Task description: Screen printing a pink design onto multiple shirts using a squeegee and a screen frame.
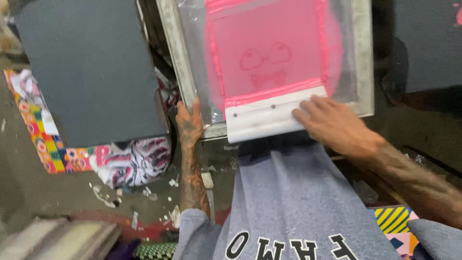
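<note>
Right hand (332, 123) grips a white squeegee (272, 118) on the pink-inked screen (269, 53), left hand (189, 124) apparently clasping its frame, above a littered floor (72, 192).

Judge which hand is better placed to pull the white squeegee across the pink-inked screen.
Probably the right hand: it already rests on the white squeegee, whose edge meets the pink ink on the screen. The left hand grips the metal frame's corner, steadying it.
</note>
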